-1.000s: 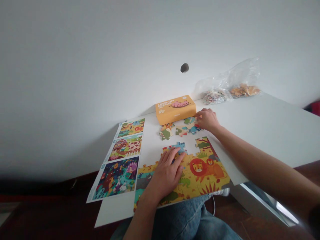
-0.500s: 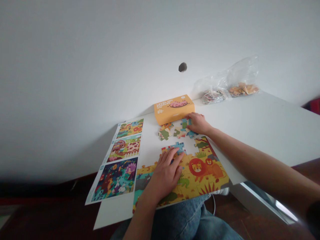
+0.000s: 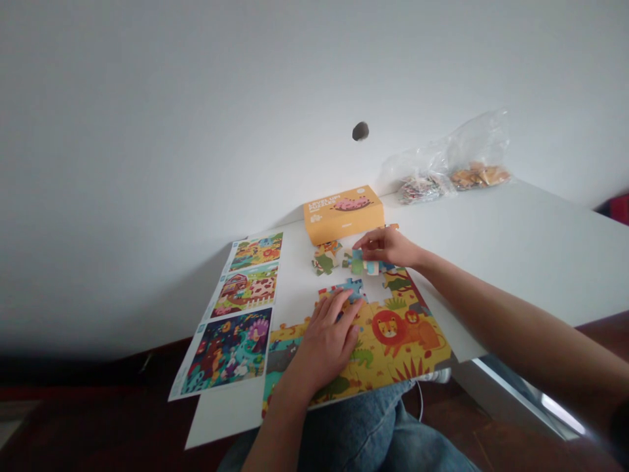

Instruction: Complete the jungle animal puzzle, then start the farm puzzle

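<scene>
Pinched in the fingers of my right hand (image 3: 388, 248) is a blue and green puzzle piece (image 3: 358, 258), above the loose pieces behind the puzzle. My left hand (image 3: 330, 331) lies flat with fingers spread on the partly joined jigsaw puzzle (image 3: 417, 334), covering some of its middle. Lions, a crocodile and a grey animal show on the joined part. A blue-edged piece (image 3: 352, 286) sits just beyond my left fingertips. A green and white loose piece (image 3: 323, 263) lies left of my right hand, by the box.
A yellow puzzle box (image 3: 341, 229) stands against the wall. Two clear bags of pieces (image 3: 479, 176) lie at the back right. To the left is a sheet with three printed pictures (image 3: 249, 290). The white table (image 3: 550, 262) ends close to my legs.
My right hand has lifted the blue and green puzzle piece from the loose pieces and drawn it slightly towards me. My left hand has stayed in place on the puzzle.
</scene>
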A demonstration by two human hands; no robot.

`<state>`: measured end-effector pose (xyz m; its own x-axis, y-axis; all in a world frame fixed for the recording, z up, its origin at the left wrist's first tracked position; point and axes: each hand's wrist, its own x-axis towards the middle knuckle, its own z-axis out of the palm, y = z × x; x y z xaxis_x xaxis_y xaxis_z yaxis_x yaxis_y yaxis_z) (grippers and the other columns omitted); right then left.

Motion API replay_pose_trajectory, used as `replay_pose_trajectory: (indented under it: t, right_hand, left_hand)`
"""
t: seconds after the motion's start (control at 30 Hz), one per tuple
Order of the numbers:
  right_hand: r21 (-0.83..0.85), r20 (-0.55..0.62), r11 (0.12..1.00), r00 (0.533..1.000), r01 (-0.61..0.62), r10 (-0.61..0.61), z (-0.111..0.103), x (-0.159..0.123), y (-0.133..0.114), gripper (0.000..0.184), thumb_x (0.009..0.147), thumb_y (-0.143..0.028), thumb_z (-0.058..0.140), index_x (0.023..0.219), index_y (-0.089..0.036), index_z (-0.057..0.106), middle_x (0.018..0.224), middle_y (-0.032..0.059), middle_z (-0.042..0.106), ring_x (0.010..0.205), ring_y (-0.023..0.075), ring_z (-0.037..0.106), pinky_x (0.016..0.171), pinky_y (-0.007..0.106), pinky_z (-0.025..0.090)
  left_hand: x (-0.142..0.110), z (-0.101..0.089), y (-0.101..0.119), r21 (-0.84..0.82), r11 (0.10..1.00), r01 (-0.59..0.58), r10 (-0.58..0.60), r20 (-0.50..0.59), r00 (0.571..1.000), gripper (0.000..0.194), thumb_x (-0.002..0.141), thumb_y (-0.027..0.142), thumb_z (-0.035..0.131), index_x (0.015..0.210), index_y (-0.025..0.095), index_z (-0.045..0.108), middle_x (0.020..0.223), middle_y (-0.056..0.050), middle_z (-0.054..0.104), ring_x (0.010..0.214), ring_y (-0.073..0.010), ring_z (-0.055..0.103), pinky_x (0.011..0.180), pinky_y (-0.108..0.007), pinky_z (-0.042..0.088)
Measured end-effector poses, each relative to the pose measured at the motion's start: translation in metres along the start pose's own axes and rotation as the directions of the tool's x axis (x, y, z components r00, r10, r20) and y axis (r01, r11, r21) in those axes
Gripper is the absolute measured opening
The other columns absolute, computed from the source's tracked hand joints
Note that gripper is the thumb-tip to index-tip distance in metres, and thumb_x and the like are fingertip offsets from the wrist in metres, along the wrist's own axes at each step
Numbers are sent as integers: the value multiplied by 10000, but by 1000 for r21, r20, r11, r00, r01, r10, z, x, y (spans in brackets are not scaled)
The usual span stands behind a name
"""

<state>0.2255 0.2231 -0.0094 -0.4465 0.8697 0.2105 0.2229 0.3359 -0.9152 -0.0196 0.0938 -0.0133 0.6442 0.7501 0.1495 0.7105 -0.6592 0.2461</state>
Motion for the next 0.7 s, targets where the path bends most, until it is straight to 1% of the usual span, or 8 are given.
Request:
replay_pose_trajectory:
  t: [0.03, 0.1, 0.13, 0.2, 0.3, 0.43, 0.57, 0.7]
  right_hand:
    - [-55, 81, 998, 997, 8, -3, 2, -2, -3, 359, 754, -339, 701, 1039, -122, 730, 726, 15, 650, 624, 125, 555, 576, 240, 430]
    - [-175, 187, 983, 982, 47, -13, 4, -5, -8, 299, 763, -291, 680, 1012, -138, 747, 795, 31, 690, 688, 138, 590, 638, 245, 457]
    - [-224, 217, 972, 976, 66, -16, 5, -6, -10, 279, 766, -266, 670, 1004, -145, 751, 825, 35, 702, 714, 143, 602, 666, 246, 464]
    - [-292, 252, 952, 968, 89, -13, 5, -7, -13, 266, 763, -229, 662, 1002, -154, 752, 824, 30, 708, 713, 140, 606, 673, 241, 464]
    - [-374, 266, 921, 964, 106, -4, 3, -7, -12, 286, 743, -209, 682, 1016, -158, 749, 771, 15, 694, 671, 130, 594, 644, 228, 450]
    - [-477, 258, 870, 966, 124, 5, 1, -7, -8, 296, 717, -221, 716, 1006, -170, 757, 767, 11, 703, 675, 131, 605, 661, 227, 444]
    - [-481, 269, 868, 963, 122, 14, 1, -7, -7, 314, 720, -228, 713, 1028, -181, 754, 779, 7, 705, 686, 133, 612, 664, 228, 438]
    - [-490, 257, 864, 966, 119, 13, 3, -6, -8, 289, 737, -210, 678, 1015, -176, 751, 785, 13, 701, 699, 141, 615, 676, 238, 430]
  left_hand:
    - [0, 0, 0, 1, 1000, 1, -1, 3, 1000, 444, 980, 254, 413, 1419, 225, 470, 1475, -107, 430, 1380, -276, 385, 1162, -538, 344]
    - [0, -1, 0, 2, 1000, 2, -2, 10, 1000, 446, 981, 254, 411, 1423, 225, 466, 1476, -105, 429, 1385, -275, 379, 1167, -531, 340]
    - [0, -1, 0, 1, 1000, 2, -2, 12, 1000, 448, 982, 255, 411, 1426, 225, 463, 1479, -104, 426, 1387, -275, 377, 1168, -528, 340]
    - [0, -1, 0, 0, 1000, -1, 1, 12, 1000, 451, 983, 258, 412, 1431, 229, 458, 1484, -101, 422, 1391, -275, 372, 1169, -527, 339]
    - [0, -1, 0, -1, 1000, -4, 4, 4, 1000, 450, 983, 258, 414, 1430, 235, 456, 1481, -98, 424, 1393, -272, 369, 1171, -525, 336]
    - [0, -1, 1, 14, 1000, 8, -8, 24, 1000, 450, 986, 261, 407, 1433, 228, 452, 1490, -101, 412, 1393, -273, 363, 1172, -526, 331]
    - [0, -2, 1, 24, 1000, 7, -8, 44, 999, 451, 988, 264, 401, 1433, 212, 452, 1493, -107, 405, 1391, -278, 361, 1170, -534, 329]
    - [0, -1, 1, 14, 1000, 3, -4, 32, 999, 445, 988, 257, 401, 1427, 211, 456, 1490, -106, 411, 1397, -271, 355, 1175, -522, 324]
